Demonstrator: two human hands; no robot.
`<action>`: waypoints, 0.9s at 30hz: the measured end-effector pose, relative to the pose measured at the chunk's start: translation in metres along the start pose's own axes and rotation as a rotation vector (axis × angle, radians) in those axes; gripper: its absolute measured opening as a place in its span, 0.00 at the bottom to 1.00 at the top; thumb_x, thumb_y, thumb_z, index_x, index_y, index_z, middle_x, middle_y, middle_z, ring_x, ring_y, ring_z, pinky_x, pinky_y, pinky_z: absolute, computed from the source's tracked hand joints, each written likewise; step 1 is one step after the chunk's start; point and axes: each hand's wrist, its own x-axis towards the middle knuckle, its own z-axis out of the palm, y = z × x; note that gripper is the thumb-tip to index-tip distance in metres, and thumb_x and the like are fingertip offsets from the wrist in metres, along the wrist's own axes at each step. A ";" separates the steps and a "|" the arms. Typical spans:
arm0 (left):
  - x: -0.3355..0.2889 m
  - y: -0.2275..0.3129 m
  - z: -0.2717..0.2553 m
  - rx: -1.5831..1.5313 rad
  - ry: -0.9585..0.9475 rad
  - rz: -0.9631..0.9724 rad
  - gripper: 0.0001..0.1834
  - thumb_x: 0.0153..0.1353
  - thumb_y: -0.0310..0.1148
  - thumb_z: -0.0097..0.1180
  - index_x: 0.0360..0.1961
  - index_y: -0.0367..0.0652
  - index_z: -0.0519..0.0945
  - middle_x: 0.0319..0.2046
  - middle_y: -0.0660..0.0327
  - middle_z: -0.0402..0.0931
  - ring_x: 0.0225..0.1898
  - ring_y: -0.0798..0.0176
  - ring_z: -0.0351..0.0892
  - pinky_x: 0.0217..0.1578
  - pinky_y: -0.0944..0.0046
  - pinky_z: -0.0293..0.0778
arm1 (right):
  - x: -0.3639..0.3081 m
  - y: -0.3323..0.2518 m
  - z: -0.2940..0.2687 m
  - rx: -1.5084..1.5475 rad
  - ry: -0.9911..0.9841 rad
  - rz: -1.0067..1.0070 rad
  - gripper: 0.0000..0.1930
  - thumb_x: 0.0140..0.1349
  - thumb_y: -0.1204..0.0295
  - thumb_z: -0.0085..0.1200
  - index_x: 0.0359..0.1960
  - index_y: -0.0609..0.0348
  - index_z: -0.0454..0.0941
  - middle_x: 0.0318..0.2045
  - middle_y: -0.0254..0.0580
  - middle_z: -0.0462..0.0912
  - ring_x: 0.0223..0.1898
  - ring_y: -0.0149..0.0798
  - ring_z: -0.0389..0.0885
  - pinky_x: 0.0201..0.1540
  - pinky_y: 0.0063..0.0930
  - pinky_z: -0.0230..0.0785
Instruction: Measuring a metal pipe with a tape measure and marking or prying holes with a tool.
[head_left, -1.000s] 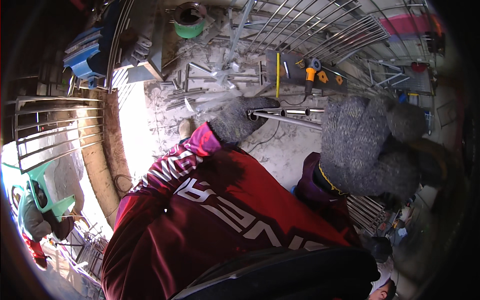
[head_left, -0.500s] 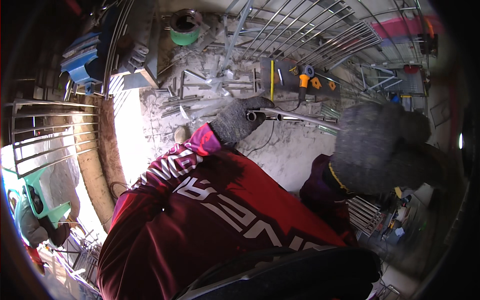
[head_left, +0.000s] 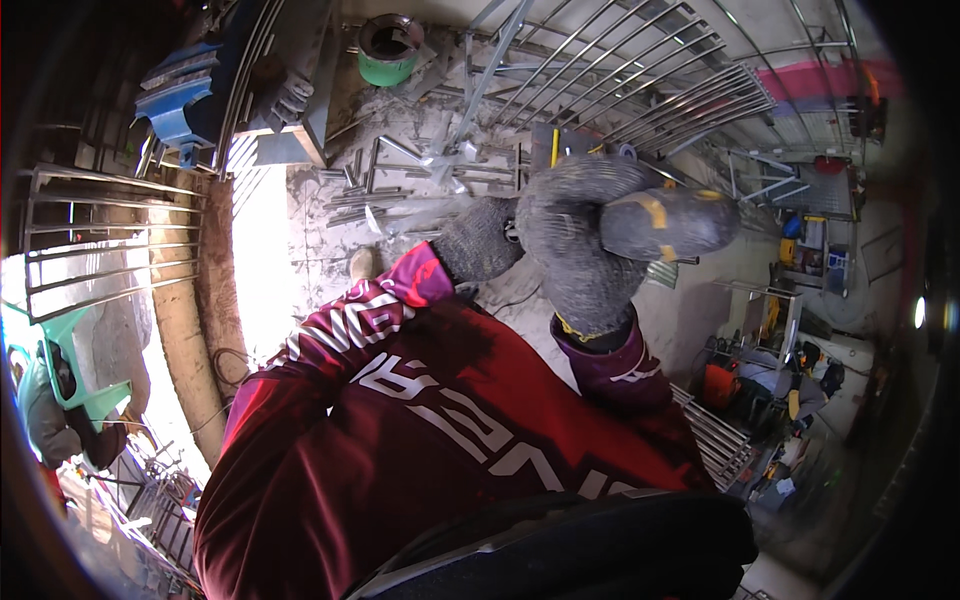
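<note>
My left hand (head_left: 482, 240), in a grey knit glove, is closed round a metal tube (head_left: 512, 231); only a bit of its round end shows beside the fingers. Right of it and partly in front, my gloved right hand (head_left: 582, 255) is raised with its fingers curled. From this fist a dark grey, rounded thing with yellow marks (head_left: 665, 225) juts to the right; its kind does not show clearly. The right hand covers most of the tube, and whether the two hands touch cannot be made out.
Metal rods and offcuts (head_left: 375, 200) lie on the dusty floor ahead. A barred metal frame (head_left: 620, 60) stands at the far right and another (head_left: 115, 245) at the left. There are also a green bucket-like container (head_left: 388, 68), a blue metal piece (head_left: 180, 105) and a green chair (head_left: 85, 375).
My right hand has swung left from the far right and now covers the tube and the orange-and-black tool on the floor. My left hand has stayed nearly in place.
</note>
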 end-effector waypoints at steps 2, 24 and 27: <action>0.002 -0.006 -0.002 0.025 0.044 0.028 0.16 0.57 0.27 0.57 0.48 0.40 0.79 0.39 0.51 0.83 0.41 0.53 0.84 0.42 0.59 0.78 | -0.002 -0.006 0.007 0.090 -0.017 0.018 0.05 0.48 0.76 0.61 0.28 0.61 0.81 0.25 0.41 0.82 0.30 0.36 0.80 0.29 0.32 0.75; 0.001 -0.018 -0.003 -0.229 0.060 -0.034 0.18 0.53 0.18 0.52 0.46 0.40 0.79 0.36 0.54 0.82 0.37 0.61 0.83 0.38 0.61 0.77 | -0.029 -0.024 0.003 0.318 0.174 0.229 0.05 0.54 0.78 0.54 0.32 0.58 0.79 0.30 0.39 0.81 0.33 0.36 0.80 0.42 0.30 0.74; 0.000 -0.008 -0.007 0.035 -0.027 -0.159 0.19 0.56 0.22 0.57 0.51 0.37 0.77 0.47 0.54 0.80 0.50 0.62 0.78 0.53 0.61 0.74 | -0.027 -0.021 -0.015 0.140 -0.214 0.102 0.09 0.57 0.77 0.53 0.40 0.59 0.77 0.37 0.36 0.80 0.40 0.35 0.78 0.48 0.31 0.71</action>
